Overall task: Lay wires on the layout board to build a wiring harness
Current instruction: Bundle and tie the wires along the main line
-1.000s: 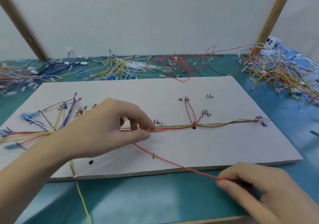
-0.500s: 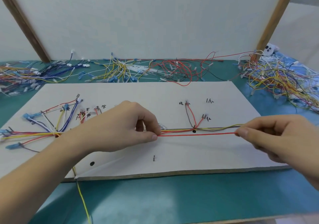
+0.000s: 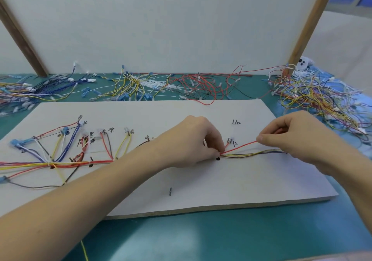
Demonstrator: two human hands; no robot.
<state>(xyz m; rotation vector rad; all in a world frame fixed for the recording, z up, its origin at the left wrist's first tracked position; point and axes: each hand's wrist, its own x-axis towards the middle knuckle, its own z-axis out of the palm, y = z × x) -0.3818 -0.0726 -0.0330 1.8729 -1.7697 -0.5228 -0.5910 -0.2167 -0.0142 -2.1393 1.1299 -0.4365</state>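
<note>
A white layout board lies on the green table, with handwritten labels and small pins. A bundle of coloured wires runs left to right along its middle, and branches fan out at the left. My left hand pinches a red wire down at the black dot near the board's centre. My right hand pinches the same red wire further right and holds it taut, raised slightly above the bundle.
Loose wire piles lie behind the board: blue and yellow at the left, yellow and white in the middle, red, and a mixed tangle at the right. A single pin stands near the board's front edge. A white wall panel rises behind.
My left hand slid right along the bundle to the black dot. My right hand first swung the red wire up from the front edge level with the bundle, then lifted its end up and back.
</note>
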